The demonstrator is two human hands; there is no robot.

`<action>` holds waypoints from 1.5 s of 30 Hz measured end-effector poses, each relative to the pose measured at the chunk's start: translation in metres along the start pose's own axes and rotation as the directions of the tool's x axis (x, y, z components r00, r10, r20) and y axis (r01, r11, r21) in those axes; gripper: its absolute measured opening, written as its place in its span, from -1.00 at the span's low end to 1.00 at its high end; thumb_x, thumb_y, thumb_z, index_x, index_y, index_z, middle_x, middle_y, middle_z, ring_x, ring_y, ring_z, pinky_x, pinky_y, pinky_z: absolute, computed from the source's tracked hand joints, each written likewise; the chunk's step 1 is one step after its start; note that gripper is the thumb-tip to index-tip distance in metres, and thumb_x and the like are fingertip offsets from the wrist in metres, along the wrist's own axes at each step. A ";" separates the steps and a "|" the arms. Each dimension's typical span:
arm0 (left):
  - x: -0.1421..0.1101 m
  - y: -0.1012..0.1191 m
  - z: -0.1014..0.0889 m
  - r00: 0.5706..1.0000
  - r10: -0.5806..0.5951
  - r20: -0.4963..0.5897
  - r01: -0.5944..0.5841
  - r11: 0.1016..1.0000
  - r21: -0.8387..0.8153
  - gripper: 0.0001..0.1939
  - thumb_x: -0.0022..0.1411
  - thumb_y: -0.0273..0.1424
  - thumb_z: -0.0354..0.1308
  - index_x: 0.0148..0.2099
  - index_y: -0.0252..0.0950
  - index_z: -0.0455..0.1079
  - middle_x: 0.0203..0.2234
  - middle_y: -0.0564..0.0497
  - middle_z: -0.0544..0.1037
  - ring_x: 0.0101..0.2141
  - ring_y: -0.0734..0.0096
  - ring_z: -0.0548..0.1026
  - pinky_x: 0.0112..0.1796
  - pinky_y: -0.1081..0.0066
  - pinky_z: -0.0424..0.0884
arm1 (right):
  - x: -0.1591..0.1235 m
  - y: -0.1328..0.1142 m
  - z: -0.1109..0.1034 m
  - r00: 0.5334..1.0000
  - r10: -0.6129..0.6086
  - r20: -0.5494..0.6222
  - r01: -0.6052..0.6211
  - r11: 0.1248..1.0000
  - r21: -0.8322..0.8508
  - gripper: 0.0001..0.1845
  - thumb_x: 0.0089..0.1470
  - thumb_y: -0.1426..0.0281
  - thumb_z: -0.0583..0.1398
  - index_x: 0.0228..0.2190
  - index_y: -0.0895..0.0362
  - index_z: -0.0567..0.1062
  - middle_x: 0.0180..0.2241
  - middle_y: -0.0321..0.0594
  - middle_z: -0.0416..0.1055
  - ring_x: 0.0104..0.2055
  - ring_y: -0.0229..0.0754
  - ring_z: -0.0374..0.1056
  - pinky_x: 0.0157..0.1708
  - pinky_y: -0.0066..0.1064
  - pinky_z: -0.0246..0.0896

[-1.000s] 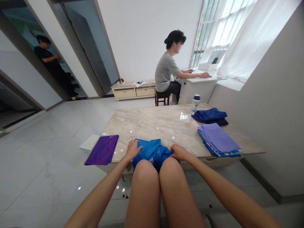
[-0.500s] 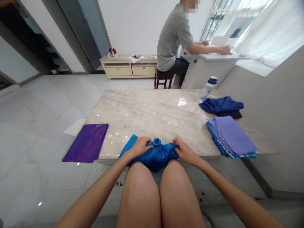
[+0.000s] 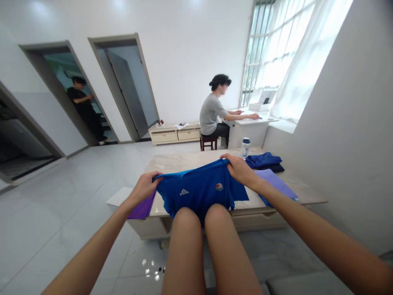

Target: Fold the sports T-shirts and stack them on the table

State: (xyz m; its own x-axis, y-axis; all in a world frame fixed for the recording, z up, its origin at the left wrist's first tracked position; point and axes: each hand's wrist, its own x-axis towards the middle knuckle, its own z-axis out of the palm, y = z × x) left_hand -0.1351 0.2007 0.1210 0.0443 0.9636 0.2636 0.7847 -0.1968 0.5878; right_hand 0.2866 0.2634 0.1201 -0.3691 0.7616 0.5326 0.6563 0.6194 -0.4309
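A blue shirt (image 3: 198, 184) with a small white logo and a round emblem is stretched between my two hands, above the front edge of the table and just past my knees. My left hand (image 3: 146, 186) pinches its upper left edge. At the upper right, my right hand (image 3: 241, 169) grips the same cloth, fingers closed on it. The lower part of the shirt hangs behind my knees, out of sight. Partly covered by my left hand and the shirt, a folded purple cloth (image 3: 143, 208) lies at the table's left end.
On the marble-topped table (image 3: 168, 159), a folded lilac cloth (image 3: 276, 183), dark blue folded cloth (image 3: 264, 159) and a water bottle (image 3: 245, 147) sit on the right. A seated person (image 3: 211, 112) works at a white desk (image 3: 245, 133); another person (image 3: 84, 108) stands in a doorway.
Both hands have lifted the bunched blue shirt off the table and spread it wide, so its logo and emblem face me. My view has tilted up, showing more of the room.
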 end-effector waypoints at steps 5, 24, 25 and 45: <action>-0.027 0.071 -0.084 0.948 0.129 -0.290 -0.098 0.988 0.118 -0.51 0.27 -0.01 0.16 0.00 -0.25 0.66 -0.17 -0.09 0.75 -0.14 0.08 0.62 -0.05 0.27 0.52 | 0.017 -0.061 -0.070 0.935 -0.154 -0.319 0.143 0.988 -0.055 -0.59 0.29 0.48 0.16 0.12 0.13 0.55 0.03 0.00 0.60 0.09 0.08 0.49 0.19 -0.14 0.32; 0.006 0.081 -0.086 0.921 0.090 -0.379 -0.071 0.995 0.063 -0.56 0.21 0.04 0.13 -0.17 -0.21 0.55 -0.46 0.03 0.62 -0.38 0.20 0.55 -0.36 0.39 0.39 | 0.058 -0.044 -0.077 0.938 0.117 -0.326 -0.137 0.990 -0.040 -0.63 0.48 0.24 0.13 0.17 0.13 0.47 -0.04 -0.04 0.61 -0.03 0.00 0.50 0.05 -0.23 0.31; 0.006 0.080 -0.082 0.921 0.074 -0.383 -0.058 0.997 0.054 -0.52 0.19 0.09 0.15 -0.19 -0.21 0.55 -0.44 0.02 0.63 -0.35 0.17 0.57 -0.35 0.39 0.40 | 0.059 -0.045 -0.076 0.951 0.072 -0.302 -0.087 0.996 -0.037 -0.56 0.43 0.19 0.21 0.21 0.12 0.46 -0.02 -0.08 0.60 0.00 -0.03 0.50 0.08 -0.24 0.32; 0.037 0.117 -0.116 0.834 0.040 -0.551 -0.059 0.998 -0.017 -0.57 0.18 -0.09 0.10 -0.09 -0.23 0.61 -0.48 0.12 0.61 -0.36 0.27 0.49 -0.39 0.48 0.36 | 0.110 -0.092 -0.133 0.727 -0.127 -0.674 0.064 0.991 -0.117 -0.64 0.53 0.28 0.01 0.11 0.05 0.54 0.06 -0.09 0.58 0.13 0.03 0.47 0.16 -0.12 0.35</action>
State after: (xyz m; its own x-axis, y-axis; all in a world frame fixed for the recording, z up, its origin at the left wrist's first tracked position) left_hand -0.1133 0.1919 0.2885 -0.2723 0.6958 0.6646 0.7698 -0.2569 0.5843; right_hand 0.2730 0.2648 0.3156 0.0923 0.3470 0.9333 0.7034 0.6407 -0.3077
